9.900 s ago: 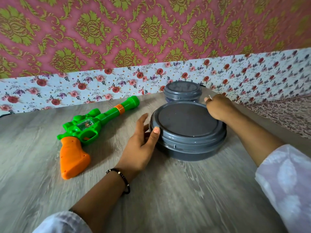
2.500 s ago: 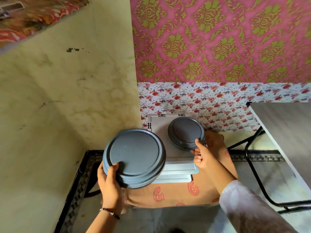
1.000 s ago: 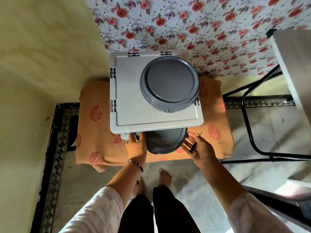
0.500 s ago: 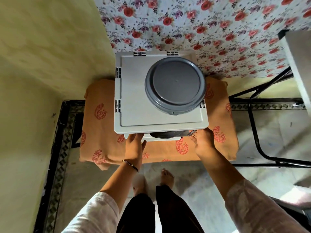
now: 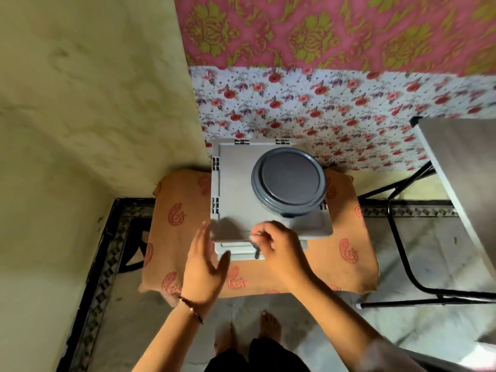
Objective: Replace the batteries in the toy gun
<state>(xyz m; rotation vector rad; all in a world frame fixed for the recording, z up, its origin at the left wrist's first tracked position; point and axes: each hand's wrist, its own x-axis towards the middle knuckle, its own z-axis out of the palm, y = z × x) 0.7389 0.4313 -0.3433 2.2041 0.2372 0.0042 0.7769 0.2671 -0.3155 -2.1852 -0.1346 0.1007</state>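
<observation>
The toy gun is out of view — no battery work is visible yet. The right hand [image 5: 279, 251] pinches a small dark tool [image 5: 257, 253], the left hand [image 5: 205, 267] hangs open, both before a grey box [image 5: 236, 200] bearing a round tub [image 5: 288, 181].

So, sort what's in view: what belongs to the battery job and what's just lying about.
Job:
- left hand, open
- right hand, curled round a small dark tool
- the toy gun is not in view

Lying about:
- grey round container on the pale box
- orange cloth under the box
- table at right
</observation>
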